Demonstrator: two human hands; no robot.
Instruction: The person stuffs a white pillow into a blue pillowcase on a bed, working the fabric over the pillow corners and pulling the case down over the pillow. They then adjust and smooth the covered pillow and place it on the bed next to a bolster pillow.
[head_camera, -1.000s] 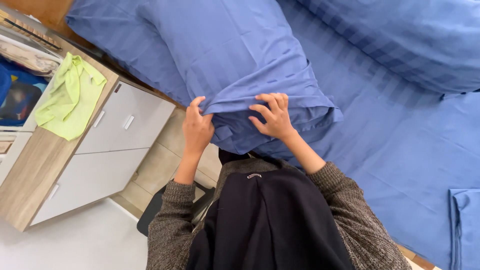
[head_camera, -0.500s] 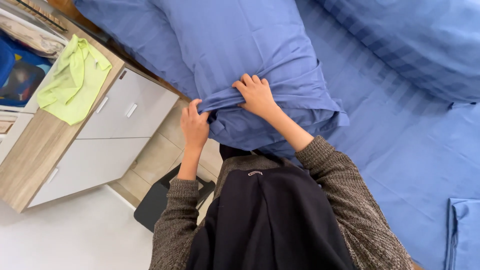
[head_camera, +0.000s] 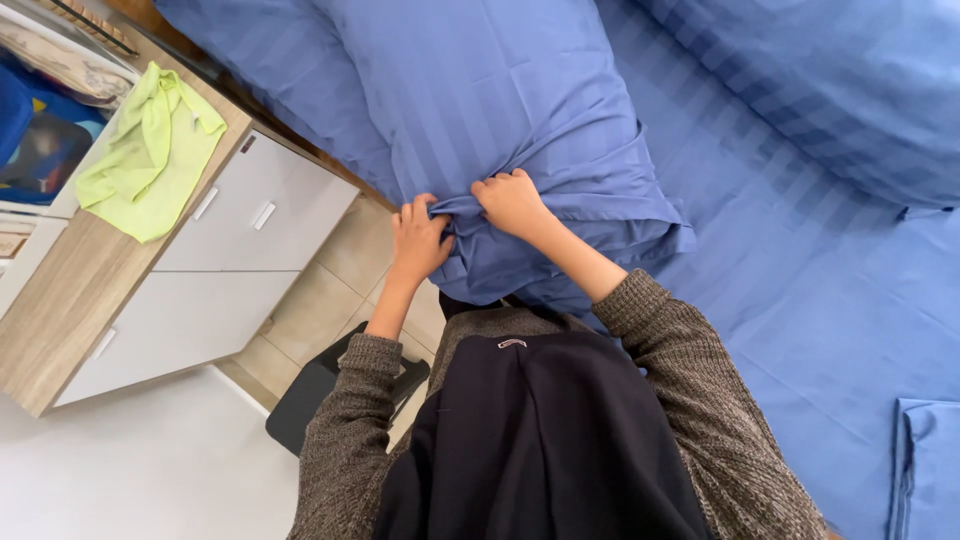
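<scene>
Bedroom, seen from above: bed (head_camera: 800, 300) with blue striped sheet fills the right and far side; pale floor (head_camera: 130, 480) at near left.

Pillow (head_camera: 500, 130): blue striped case, lying at the bed's left edge. Long axis runs from far to near, open end nearest the person and overhanging the bed edge. Loose flap of the case bunched at that near end.

Left hand (head_camera: 418, 243): forearm raised from near to far, sleeve pushed back to mid-forearm. Fingers curled, pinching a gathered fold of the case at its near left corner.

Right hand (head_camera: 513, 200): arm reaches in from the near right, wrist bent leftward. Closed into a fist on the same gathered fold, just right of the left hand, the two nearly touching. Thumb position not clear from this angle.

Second pillow (head_camera: 270, 70): same blue, partly under the first, far left.

Duvet (head_camera: 830, 80): blue, far right.

Cabinet (head_camera: 200, 270): white drawers, wood top, left of the bed.

Cloth (head_camera: 150, 150): yellow-green, draped on the cabinet top.

Dark flat item (head_camera: 310, 400), perhaps a scale: on the floor near the person's feet.
</scene>
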